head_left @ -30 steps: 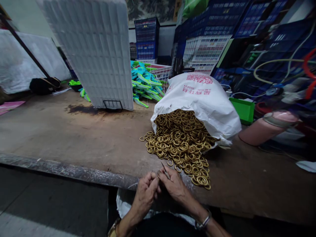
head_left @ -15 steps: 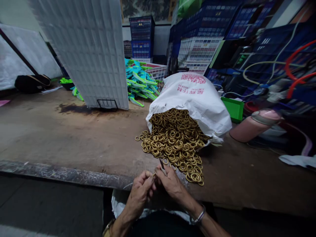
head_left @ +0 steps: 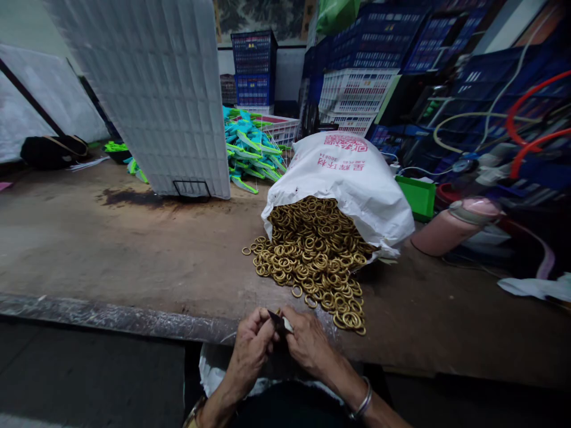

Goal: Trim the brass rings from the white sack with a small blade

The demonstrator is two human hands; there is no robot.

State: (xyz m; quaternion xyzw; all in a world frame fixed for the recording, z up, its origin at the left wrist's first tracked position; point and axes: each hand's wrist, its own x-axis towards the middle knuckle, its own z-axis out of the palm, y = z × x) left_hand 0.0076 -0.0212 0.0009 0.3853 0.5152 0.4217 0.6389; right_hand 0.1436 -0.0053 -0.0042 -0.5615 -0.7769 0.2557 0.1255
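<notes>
Over the table's front edge, my right hand (head_left: 307,339) is closed around a small knife (head_left: 277,321) with a dark blade and a pale handle. Its blade points left, toward the fingertips of my left hand (head_left: 254,336). That hand is pinched shut on a gold-coloured ring (head_left: 278,311), mostly hidden by fingers and blade. Just beyond my hands, a heap of gold-coloured rings (head_left: 312,267) spills from the mouth of a white woven sack (head_left: 343,172) lying on its side.
A tall white padded panel (head_left: 156,107) stands on the wooden table (head_left: 111,249). Behind it lies a pile of blue-and-green pieces (head_left: 252,151). At right are a pink bottle (head_left: 455,229), a green tray (head_left: 417,196) and hoses. Stacked crates (head_left: 357,89) fill the back.
The knife has swung from pointing up and away to pointing left across the ring at my left fingertips. Both hands stay close together; the view has shifted slightly.
</notes>
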